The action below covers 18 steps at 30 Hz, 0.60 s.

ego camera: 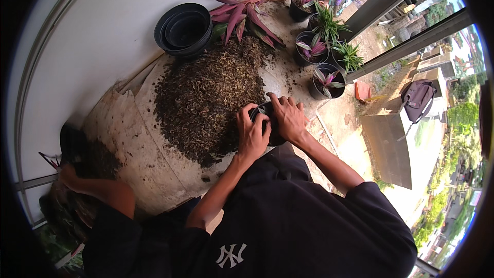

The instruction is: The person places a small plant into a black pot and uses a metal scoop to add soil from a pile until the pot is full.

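Both my hands are at a small black plastic plant pot [274, 133] by the near edge of the table, right of a heap of dark potting mix [208, 100]. My left hand [252, 129] has its fingers over the rim and partly inside the pot. My right hand [287, 117] grips the pot's far and right side. Something thin and greenish shows at the pot's mouth, mostly hidden by my fingers. Nested empty black pots [183, 29] stand behind the heap, beside loose purple-leaved plants [241, 13] with bare roots.
Several potted plants [326, 81] stand at the back right, near metal posts [386, 4]. At the far left a co-worker's hand [68, 175] is beside a dark pot [73, 143] and more soil. A backpack [418, 98] lies on a box-like block outside.
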Motion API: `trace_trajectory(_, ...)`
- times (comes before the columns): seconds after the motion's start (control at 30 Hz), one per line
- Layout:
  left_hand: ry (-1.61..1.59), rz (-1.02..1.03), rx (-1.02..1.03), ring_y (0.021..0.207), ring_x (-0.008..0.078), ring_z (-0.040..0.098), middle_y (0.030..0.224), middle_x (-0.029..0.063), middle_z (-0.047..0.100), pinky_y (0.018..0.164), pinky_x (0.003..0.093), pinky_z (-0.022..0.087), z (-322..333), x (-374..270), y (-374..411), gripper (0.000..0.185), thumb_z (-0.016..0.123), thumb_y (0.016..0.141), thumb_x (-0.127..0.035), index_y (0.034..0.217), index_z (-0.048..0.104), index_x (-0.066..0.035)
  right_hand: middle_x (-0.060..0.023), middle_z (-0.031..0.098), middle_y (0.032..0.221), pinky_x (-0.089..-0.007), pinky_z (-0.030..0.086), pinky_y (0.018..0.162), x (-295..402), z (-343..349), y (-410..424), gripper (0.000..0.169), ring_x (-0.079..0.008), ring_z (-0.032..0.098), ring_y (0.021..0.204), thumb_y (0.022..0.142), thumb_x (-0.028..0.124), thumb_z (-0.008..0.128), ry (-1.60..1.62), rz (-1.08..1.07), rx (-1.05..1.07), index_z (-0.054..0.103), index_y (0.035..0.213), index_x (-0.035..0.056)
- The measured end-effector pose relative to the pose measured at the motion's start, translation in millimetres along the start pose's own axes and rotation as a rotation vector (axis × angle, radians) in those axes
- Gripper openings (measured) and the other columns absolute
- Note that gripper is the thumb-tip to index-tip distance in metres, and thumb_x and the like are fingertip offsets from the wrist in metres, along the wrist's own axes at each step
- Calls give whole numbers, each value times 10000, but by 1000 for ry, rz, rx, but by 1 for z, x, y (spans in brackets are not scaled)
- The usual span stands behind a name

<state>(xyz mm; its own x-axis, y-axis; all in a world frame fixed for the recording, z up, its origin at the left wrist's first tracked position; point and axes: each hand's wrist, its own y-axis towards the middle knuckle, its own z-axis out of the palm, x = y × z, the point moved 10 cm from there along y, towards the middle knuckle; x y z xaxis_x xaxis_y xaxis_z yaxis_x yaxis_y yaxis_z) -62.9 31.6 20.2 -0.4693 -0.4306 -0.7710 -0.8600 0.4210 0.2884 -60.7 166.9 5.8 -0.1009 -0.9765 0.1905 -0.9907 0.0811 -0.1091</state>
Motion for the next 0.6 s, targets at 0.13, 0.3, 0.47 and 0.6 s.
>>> trace_trajectory(0.13, 15, 14, -1, 1288, 454, 470, 1416, 218, 477, 1098, 583, 390, 0, -1, 1, 218, 781, 926, -82, 1100, 650, -71, -163, 663, 1193, -548, 450, 915, -4, 5, 1, 792, -386, 611, 1206, 829, 156, 796, 51, 13, -30, 466, 1549, 151)
trace_trajectory(0.3, 20, -8, -6, 1300, 443, 461, 1415, 207, 479, 1115, 571, 381, -3, 1, 1, 192, 789, 930, -91, 1078, 668, -67, -155, 688, 1167, -582, 485, 899, -13, 14, 7, 775, -399, 659, 1185, 790, 170, 845, 144, -97, 85, 503, 1484, 132)
trace_trajectory(0.47, 40, 10, -19, 1298, 446, 455, 1410, 204, 470, 1110, 577, 381, -6, 1, -1, 192, 799, 925, -94, 1060, 667, -65, -171, 791, 1065, -514, 600, 869, -20, -14, 36, 788, -410, 760, 1037, 639, 201, 945, 337, -277, 240, 665, 1368, 95)
trace_trajectory(0.6, 48, 39, -9, 1284, 451, 460, 1415, 210, 466, 1098, 582, 383, -4, -2, 0, 202, 792, 928, -96, 1068, 648, -66, -183, 793, 1034, -484, 609, 856, 5, -22, 55, 720, -410, 766, 1021, 618, 163, 965, 208, -447, 288, 739, 1300, 106)
